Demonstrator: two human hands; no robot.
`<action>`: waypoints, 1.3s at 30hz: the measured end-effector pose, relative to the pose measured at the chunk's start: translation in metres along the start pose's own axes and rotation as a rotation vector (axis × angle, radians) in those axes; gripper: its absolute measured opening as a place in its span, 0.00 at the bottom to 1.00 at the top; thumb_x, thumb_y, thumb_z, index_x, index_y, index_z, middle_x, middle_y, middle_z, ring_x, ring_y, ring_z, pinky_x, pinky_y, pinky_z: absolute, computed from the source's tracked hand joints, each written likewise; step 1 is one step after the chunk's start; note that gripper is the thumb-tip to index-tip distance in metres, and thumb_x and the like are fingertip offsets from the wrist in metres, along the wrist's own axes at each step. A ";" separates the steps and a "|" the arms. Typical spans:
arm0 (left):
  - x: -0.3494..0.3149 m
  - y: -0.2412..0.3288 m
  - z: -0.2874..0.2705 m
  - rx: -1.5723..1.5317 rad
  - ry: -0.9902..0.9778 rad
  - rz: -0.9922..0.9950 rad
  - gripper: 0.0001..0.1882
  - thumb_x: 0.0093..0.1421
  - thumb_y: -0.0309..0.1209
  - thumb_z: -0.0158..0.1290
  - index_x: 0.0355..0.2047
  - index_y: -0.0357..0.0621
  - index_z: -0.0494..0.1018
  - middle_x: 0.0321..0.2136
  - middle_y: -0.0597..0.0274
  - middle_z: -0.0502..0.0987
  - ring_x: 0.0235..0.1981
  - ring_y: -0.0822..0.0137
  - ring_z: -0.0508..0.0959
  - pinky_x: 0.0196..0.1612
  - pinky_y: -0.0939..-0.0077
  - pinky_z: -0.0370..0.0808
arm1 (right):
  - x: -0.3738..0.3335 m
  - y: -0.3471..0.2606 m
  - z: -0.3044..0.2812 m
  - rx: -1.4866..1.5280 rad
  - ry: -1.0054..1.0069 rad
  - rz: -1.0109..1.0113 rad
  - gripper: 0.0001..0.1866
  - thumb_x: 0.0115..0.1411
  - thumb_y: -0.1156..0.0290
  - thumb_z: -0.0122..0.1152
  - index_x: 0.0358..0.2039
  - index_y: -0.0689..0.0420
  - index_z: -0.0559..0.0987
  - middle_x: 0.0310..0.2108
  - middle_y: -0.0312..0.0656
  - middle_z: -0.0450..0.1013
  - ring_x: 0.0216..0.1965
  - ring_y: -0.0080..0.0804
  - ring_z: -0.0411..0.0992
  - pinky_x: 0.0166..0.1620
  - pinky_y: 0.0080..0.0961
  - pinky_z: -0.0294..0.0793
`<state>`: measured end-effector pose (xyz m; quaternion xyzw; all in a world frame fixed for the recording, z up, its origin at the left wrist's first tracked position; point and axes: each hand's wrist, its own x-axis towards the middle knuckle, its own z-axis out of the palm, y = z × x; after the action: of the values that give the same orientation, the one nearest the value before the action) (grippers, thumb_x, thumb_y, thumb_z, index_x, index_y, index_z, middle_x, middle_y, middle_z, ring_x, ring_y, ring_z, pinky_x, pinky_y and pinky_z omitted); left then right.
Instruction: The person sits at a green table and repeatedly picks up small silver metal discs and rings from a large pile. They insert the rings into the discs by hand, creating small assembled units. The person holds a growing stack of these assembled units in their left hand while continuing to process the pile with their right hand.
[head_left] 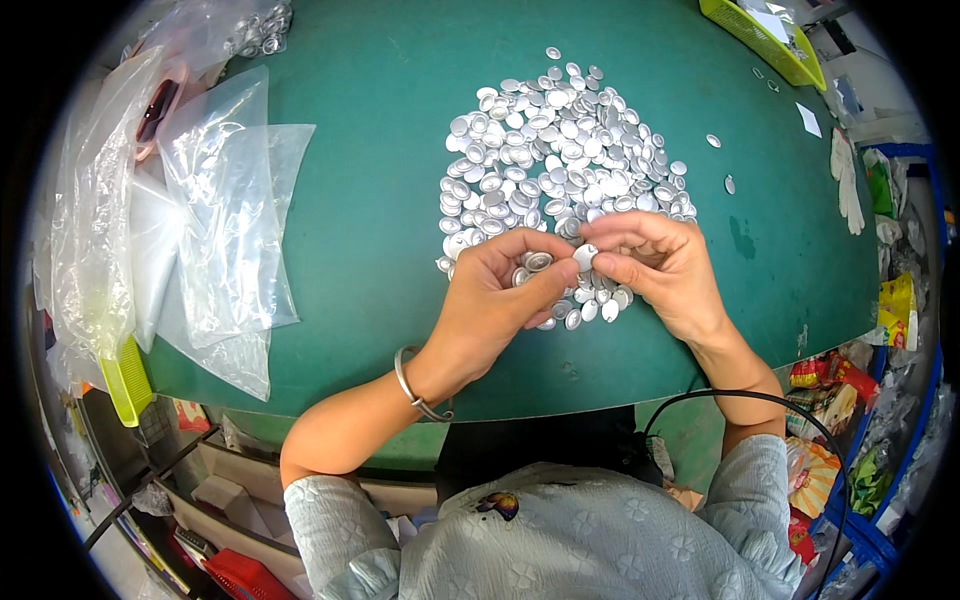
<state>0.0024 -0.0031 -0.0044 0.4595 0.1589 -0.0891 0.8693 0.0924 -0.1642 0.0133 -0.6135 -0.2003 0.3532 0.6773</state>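
Note:
A heap of small oval silver metal tags (600,140) is spread over the green table. Just at its near edge, a single flat tag (585,257) with a small hole is held up between the fingertips of both hands. My left hand (500,280) is curled closed, with its thumb tip at that tag's left side. Several more tags (537,262) show inside its bent fingers. My right hand (660,265) pinches the same tag from the right with thumb and finger. Loose tags (600,295) lie below the two hands.
Clear plastic bags (225,200) cover the table's left side. A yellow-green basket (770,40) stands at the far right, near a white glove (846,180). Two stray tags lie right of the heap. A black cable (740,393) crosses my right forearm.

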 end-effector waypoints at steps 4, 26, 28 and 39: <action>-0.001 0.001 0.000 -0.017 -0.017 0.001 0.08 0.54 0.26 0.53 0.34 0.37 0.71 0.21 0.68 0.72 0.17 0.83 0.66 0.18 0.91 0.62 | 0.000 0.000 -0.001 -0.008 -0.028 0.004 0.12 0.53 0.81 0.55 0.39 0.67 0.73 0.35 0.41 0.73 0.37 0.23 0.71 0.42 0.17 0.71; 0.003 0.003 -0.003 0.047 -0.090 -0.047 0.09 0.59 0.30 0.46 0.32 0.35 0.71 0.21 0.62 0.72 0.15 0.80 0.63 0.15 0.89 0.57 | 0.014 -0.017 -0.044 -0.895 0.242 -0.347 0.06 0.46 0.76 0.61 0.26 0.61 0.77 0.24 0.42 0.72 0.25 0.32 0.68 0.28 0.26 0.66; 0.002 0.003 -0.001 0.035 -0.096 -0.042 0.09 0.59 0.29 0.46 0.32 0.36 0.71 0.21 0.62 0.72 0.15 0.80 0.62 0.15 0.89 0.56 | 0.018 -0.021 -0.065 -1.081 0.291 -0.245 0.06 0.45 0.74 0.61 0.26 0.60 0.77 0.26 0.42 0.71 0.30 0.36 0.68 0.33 0.29 0.65; 0.001 0.005 0.000 -0.051 -0.162 -0.082 0.09 0.58 0.28 0.46 0.31 0.34 0.71 0.21 0.61 0.72 0.15 0.79 0.64 0.17 0.87 0.60 | 0.021 -0.014 -0.052 -0.765 0.262 -0.341 0.06 0.46 0.76 0.61 0.27 0.59 0.78 0.26 0.38 0.72 0.28 0.29 0.67 0.33 0.23 0.65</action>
<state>0.0044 0.0000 -0.0006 0.4217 0.1088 -0.1573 0.8863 0.1461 -0.1845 0.0147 -0.8180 -0.3275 0.0557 0.4697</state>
